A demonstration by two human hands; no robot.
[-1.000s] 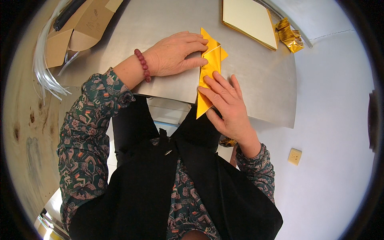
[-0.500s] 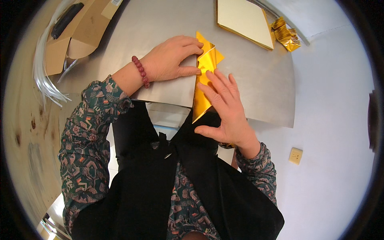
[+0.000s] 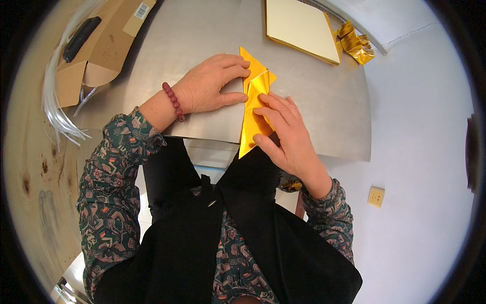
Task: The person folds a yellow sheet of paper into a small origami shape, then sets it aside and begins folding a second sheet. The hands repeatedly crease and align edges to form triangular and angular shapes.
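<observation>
A sheet of shiny gold foil paper (image 3: 249, 121), folded to a long pointed shape, lies at the near edge of the metal table. Its lower point sticks out past that edge, over my lap. From the left, my left hand (image 3: 210, 87) holds the sheet down, with fingertips and thumb at its left side. Along the right side, my right hand (image 3: 291, 134) has its fingers on the folded part and its thumb against the lower part. The paper under my right fingers is hidden.
A stack of cream and gold paper sheets (image 3: 301, 30) lies at the far right, beside a bundle of pleated gold foil (image 3: 354, 44). At the far left are an open cardboard box (image 3: 114, 43), a black object (image 3: 81, 39) and clear plastic strips (image 3: 53, 86). A wall adjoins the table's right.
My right thumb has come up from below and now touches the paper's lower part. My right fingers have closed in on the sheet. The whole view has shifted slightly.
</observation>
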